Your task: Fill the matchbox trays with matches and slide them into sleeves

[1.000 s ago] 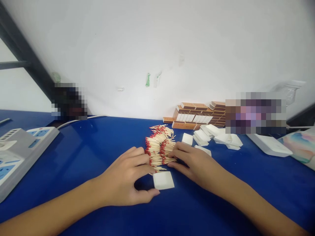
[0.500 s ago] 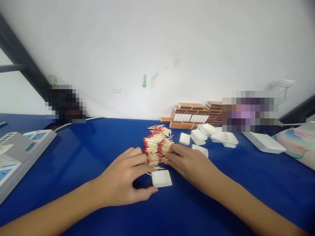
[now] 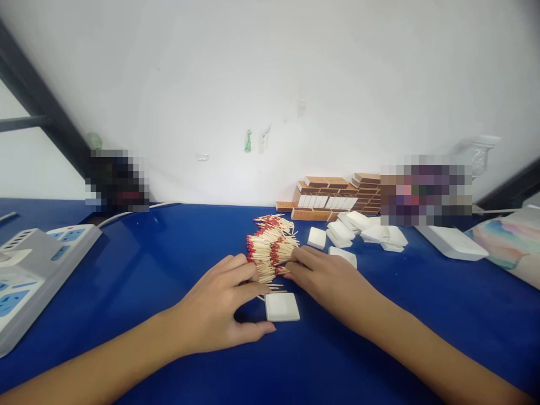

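In the head view, the left hand is spread, thumb and forefinger parted around the left end of a white tray on the blue table. The right hand bends its fingertips to the right edge of the matches; whether they pinch any cannot be told. The matches lie heaped just beyond the tray, near more trays and stacked matchboxes

The white tray and left hand seemingly shifted slightly rightward.
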Available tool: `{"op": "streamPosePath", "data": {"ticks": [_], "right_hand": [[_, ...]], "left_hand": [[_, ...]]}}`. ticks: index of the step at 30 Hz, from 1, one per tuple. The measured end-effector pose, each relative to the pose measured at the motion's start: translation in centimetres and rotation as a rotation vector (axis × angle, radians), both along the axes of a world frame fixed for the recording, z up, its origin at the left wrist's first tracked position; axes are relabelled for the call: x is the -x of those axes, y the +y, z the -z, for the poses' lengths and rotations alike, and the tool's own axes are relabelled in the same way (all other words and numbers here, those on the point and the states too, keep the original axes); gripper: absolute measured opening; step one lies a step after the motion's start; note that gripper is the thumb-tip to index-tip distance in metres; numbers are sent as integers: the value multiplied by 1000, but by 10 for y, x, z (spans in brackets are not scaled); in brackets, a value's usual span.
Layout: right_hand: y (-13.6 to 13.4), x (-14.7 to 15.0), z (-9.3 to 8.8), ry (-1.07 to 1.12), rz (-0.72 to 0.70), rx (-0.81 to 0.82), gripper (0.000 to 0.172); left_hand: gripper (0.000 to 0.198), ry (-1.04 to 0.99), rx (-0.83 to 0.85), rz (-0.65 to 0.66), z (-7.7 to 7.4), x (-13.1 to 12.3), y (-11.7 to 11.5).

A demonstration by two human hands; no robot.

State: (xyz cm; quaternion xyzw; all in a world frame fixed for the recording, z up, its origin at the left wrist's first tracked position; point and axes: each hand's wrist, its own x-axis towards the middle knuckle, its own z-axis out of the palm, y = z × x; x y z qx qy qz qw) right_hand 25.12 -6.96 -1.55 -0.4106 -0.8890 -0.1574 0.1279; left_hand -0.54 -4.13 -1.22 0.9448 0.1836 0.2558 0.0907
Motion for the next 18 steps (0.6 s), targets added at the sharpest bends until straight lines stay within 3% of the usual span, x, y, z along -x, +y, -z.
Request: {"op": "streamPosePath", "data": {"ticks": [14,18], "right_hand": [[4,-5,1,-25,-23,-56,12],[7,-13,-5,-5,37,-35,24]], "left_hand": [[34,-70,-20,-45,-5,0,4],[31,-79,-12,-64,-6,0,8]]}}
